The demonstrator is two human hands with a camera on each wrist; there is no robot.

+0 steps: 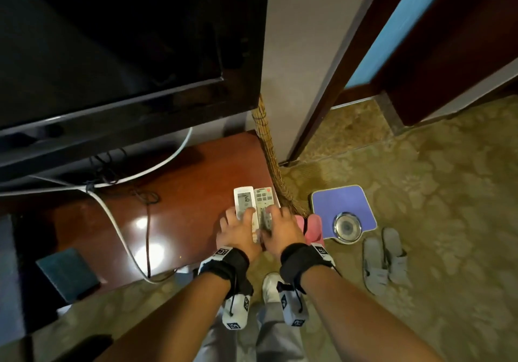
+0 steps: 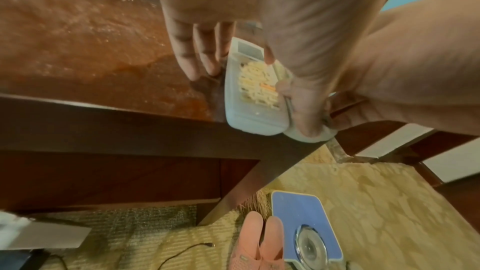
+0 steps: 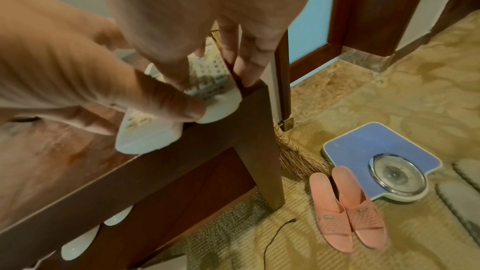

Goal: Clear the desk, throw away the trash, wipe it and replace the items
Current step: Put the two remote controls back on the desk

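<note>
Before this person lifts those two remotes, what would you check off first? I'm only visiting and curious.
1. The left grip holds the left remote: ok.
2. The right grip holds the right remote: ok.
3. Both lie fully on the desk: not ok, their near ends overhang the front edge.
4. The cables lie apart from both: ok.
5. The desk is dry: cannot tell, it only shines.

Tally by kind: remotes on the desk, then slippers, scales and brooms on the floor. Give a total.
Remote controls: 2
Pink slippers: 2
Grey slippers: 2
Bathroom scale: 1
Broom: 1
Total: 8
</note>
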